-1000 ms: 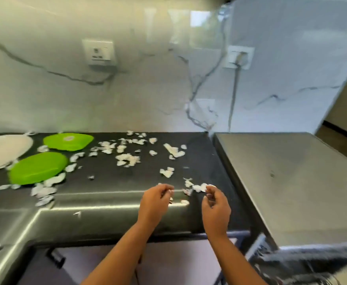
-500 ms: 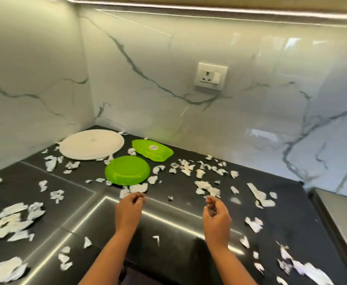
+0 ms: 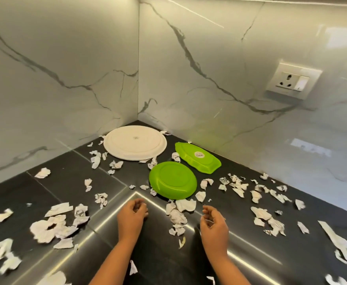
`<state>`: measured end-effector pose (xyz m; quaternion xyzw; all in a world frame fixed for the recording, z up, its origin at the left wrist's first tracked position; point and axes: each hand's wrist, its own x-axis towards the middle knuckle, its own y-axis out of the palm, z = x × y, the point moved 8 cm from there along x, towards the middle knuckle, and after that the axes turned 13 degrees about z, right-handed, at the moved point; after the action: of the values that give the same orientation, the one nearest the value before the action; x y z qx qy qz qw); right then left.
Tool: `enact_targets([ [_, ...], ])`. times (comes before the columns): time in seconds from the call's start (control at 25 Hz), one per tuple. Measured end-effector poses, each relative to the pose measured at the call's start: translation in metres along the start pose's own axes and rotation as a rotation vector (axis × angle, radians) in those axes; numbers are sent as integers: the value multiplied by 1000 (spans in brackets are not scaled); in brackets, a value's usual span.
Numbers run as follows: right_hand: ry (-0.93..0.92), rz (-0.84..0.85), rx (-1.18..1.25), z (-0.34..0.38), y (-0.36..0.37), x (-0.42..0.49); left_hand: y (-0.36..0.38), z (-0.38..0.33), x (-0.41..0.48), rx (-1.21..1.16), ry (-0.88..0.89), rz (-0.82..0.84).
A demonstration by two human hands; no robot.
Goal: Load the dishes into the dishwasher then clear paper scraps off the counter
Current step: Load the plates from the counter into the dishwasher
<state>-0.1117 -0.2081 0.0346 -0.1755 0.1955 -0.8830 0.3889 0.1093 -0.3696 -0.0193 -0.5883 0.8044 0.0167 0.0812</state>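
Black counter point(image 3: 65, 178) bore paper scraps point(image 3: 177, 215); left hand point(image 3: 132, 212) and right hand point(image 3: 214, 222) hovered loosely curled; any hold was unclear.

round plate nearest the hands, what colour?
Bright green round plate, lying upside down; the head view shows it clearly.

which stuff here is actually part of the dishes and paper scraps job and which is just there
Belongs to the job: round white plate lying face down; round green plastic plate; oblong green plastic dish; torn white paper scraps strewn over the black stone counter.
Just there: white wall socket with switch; grey-veined marble wall panels.
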Motion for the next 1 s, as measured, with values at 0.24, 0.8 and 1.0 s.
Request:
enact_targets([
  [0.24, 10, 140, 4, -5, 27, 26, 6, -5, 26, -67, 57, 32],
  [0.8, 211, 190, -405, -25, 39, 114, 32, -40, 108, 463, 47, 179],
  [1.0, 192, 211, -560, -23, 45, 117, 27, -33, 135, 257, -2, 160],
])
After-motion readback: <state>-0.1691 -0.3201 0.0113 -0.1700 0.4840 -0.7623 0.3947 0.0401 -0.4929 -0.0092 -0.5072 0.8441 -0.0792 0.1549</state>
